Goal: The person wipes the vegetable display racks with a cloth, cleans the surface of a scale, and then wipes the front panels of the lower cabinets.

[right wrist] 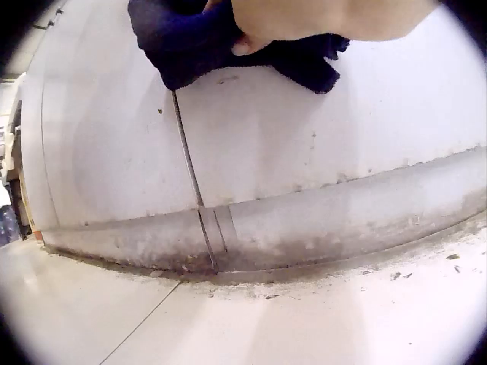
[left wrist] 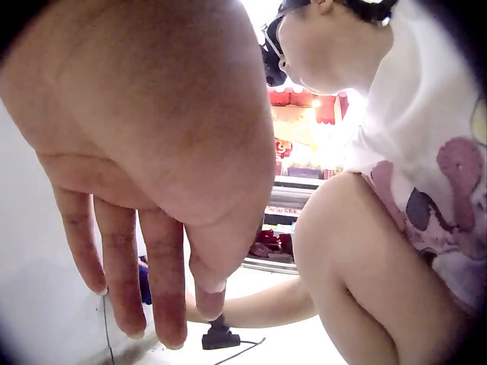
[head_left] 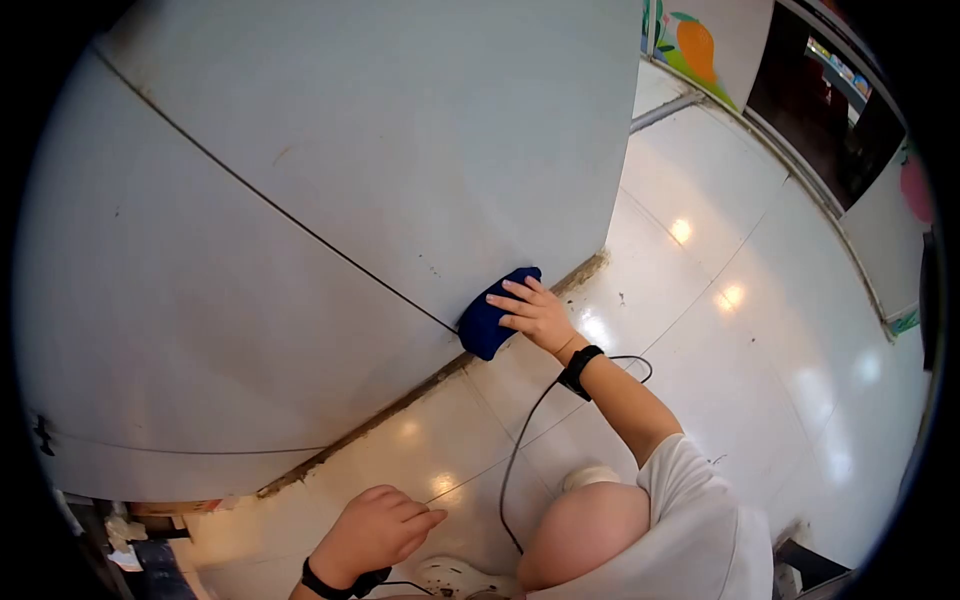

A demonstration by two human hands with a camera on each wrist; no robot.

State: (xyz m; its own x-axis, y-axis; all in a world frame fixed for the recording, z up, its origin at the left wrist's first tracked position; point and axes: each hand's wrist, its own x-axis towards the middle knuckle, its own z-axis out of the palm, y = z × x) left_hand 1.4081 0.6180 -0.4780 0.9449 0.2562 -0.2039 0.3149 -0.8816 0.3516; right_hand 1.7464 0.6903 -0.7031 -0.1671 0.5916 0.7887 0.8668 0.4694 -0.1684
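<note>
A dark blue cloth (head_left: 485,325) lies bunched against the lower part of a large pale panel (head_left: 400,180), over a dark seam. My right hand (head_left: 540,318) presses it there, fingers spread across its outer face. In the right wrist view the thumb tip shows on the cloth (right wrist: 186,46), whose loose folds hang to either side. My left hand (head_left: 375,530) hovers above the floor near my knee and holds nothing. From the left wrist view, its fingers (left wrist: 163,281) hang down relaxed.
Dirt and worn patches mark the panel's bottom edge (right wrist: 304,262) where it meets the white tiled floor (head_left: 720,330). A black cable (head_left: 515,450) loops from the right wristband. At the far right stands a cabinet painted with fruit (head_left: 697,48). Items sit at lower left.
</note>
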